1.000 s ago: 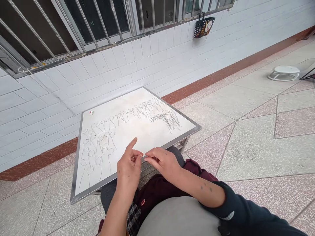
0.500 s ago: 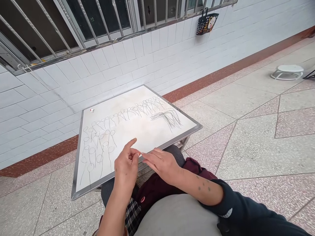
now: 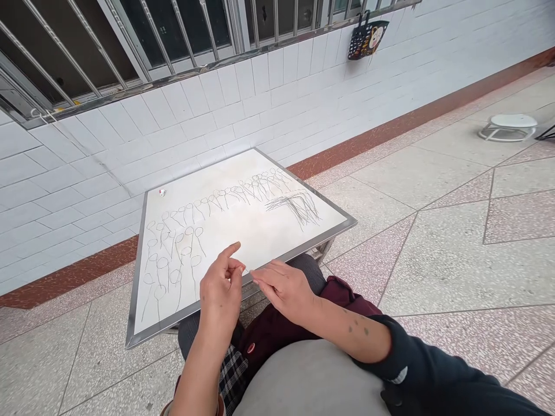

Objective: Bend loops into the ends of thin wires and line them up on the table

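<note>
I see both bare hands over the middle of the near edge of the white-topped table with grey metal edging [image 3: 255,234], close together but apart. The left hand [image 3: 220,290] has thumb and index fingertips together, another finger pointing out over the top. The right hand [image 3: 286,290] faces it, thumb near the fingers; can't tell if they meet. A faint, thin strand [image 3: 247,270] shows between the hands; too fine to tell who grips it. Thin dark looped strands [image 3: 225,197] run in a row from the left edge toward the right edge, with more filling the near-left part. A bundle of straight dark strands [image 3: 299,209] lies near the near-right corner; a small white-and-red object [image 3: 162,192] sits by the far-left corner. Black perforated basket [image 3: 368,40] hangs under the window bars; white round stool [image 3: 511,122] stands on the floor, right.
</note>
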The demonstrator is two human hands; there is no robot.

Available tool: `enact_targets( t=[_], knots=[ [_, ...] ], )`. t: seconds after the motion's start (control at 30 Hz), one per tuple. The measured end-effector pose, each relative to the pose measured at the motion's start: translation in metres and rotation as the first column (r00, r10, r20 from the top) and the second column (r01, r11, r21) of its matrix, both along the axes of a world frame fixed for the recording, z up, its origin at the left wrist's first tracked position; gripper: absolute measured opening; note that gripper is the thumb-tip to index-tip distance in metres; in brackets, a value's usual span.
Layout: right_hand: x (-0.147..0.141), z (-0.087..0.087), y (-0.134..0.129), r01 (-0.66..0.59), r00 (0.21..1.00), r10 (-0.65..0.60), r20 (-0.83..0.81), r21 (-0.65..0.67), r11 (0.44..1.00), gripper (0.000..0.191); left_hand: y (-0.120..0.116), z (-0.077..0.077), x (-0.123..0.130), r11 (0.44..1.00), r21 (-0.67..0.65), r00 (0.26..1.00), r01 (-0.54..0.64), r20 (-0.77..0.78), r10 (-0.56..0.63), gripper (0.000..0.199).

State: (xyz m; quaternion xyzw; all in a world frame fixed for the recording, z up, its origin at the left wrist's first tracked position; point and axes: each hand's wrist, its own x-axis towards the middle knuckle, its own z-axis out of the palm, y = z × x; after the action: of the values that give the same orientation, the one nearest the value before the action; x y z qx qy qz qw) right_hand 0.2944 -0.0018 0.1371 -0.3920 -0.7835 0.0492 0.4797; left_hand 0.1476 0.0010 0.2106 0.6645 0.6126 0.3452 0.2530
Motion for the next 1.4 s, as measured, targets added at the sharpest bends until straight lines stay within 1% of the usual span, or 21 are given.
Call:
enact_targets(
  t=[0.1, 0.2, 0.3, 0.47, 0.6, 0.73, 0.83, 0.9, 0.97, 1.1, 1.17, 1.23, 1.33, 1.4],
  knots=[
    [-0.001, -0.003, 0.0, 0.002, 1.0, -0.002, 0.007, 0.02, 1.0, 0.018, -0.001, 0.001, -0.001, 1.0, -0.003, 1.0, -0.008, -0.005, 0.008, 0.04],
    [0.001, -0.004, 0.002, 0.011, 1.0, -0.011, -0.024, 0.008, 1.0, 0.014, -0.003, 0.004, -0.002, 1.0, -0.021, 1.0, -0.008, 0.006, 0.008, 0.042],
    [0.003, -0.002, 0.002, 0.009, 1.0, -0.008, -0.028, 0.002, 1.0, 0.013, -0.004, 0.006, -0.002, 1.0, -0.011, 1.0, 0.003, 0.008, -0.003, 0.046],
    [0.003, 0.0, 0.002, -0.004, 1.0, 0.004, 0.015, 0.01, 1.0, 0.017, -0.005, 0.004, -0.001, 1.0, 0.012, 1.0, -0.002, -0.005, 0.002, 0.043],
    [0.002, 0.001, 0.002, -0.033, 0.998, 0.03, -0.059, -0.062, 0.998, 0.019, -0.006, 0.002, -0.001, 0.999, 0.032, 1.0, 0.002, 0.017, -0.002, 0.04],
    [0.0, 0.002, 0.002, -0.067, 0.986, 0.035, -0.164, -0.193, 0.979, 0.019, -0.007, 0.004, -0.002, 0.999, 0.031, 1.0, 0.007, 0.009, -0.008, 0.04],
    [-0.002, 0.003, 0.002, -0.159, 0.96, 0.072, -0.271, -0.316, 0.935, 0.016, -0.007, 0.006, -0.002, 0.999, 0.031, 1.0, 0.007, 0.016, -0.008, 0.04],
    [-0.003, 0.003, 0.002, -0.244, 0.929, 0.093, -0.358, -0.406, 0.88, 0.014, -0.007, 0.006, -0.002, 1.0, 0.028, 1.0, 0.01, 0.028, -0.011, 0.04],
    [-0.004, 0.002, 0.001, -0.305, 0.898, 0.092, -0.431, -0.458, 0.835, 0.013, -0.007, 0.004, -0.002, 0.999, 0.028, 0.999, 0.018, 0.036, -0.019, 0.04],
    [-0.006, -0.001, 0.0, -0.365, 0.85, 0.078, -0.521, -0.475, 0.801, 0.014, -0.007, -0.002, -0.004, 0.998, 0.064, 0.999, 0.018, 0.05, -0.021, 0.039],
    [-0.007, -0.002, 0.0, -0.411, 0.816, 0.063, -0.575, -0.5, 0.762, 0.015, -0.008, -0.004, -0.004, 0.997, 0.071, 0.998, 0.019, 0.058, -0.023, 0.039],
    [-0.008, -0.002, 0.001, -0.445, 0.786, 0.04, -0.617, -0.52, 0.729, 0.015, -0.008, -0.005, -0.004, 0.997, 0.066, 0.998, 0.03, 0.06, -0.034, 0.039],
    [-0.009, -0.001, 0.001, -0.474, 0.757, 0.025, -0.653, -0.522, 0.709, 0.016, -0.009, -0.003, -0.004, 0.998, 0.047, 0.997, 0.037, 0.068, -0.04, 0.039],
    [-0.008, 0.0, 0.002, -0.506, 0.745, 0.03, -0.666, -0.537, 0.675, 0.018, -0.008, -0.001, -0.005, 0.999, 0.028, 0.997, 0.031, 0.073, -0.033, 0.039]
  ],
)
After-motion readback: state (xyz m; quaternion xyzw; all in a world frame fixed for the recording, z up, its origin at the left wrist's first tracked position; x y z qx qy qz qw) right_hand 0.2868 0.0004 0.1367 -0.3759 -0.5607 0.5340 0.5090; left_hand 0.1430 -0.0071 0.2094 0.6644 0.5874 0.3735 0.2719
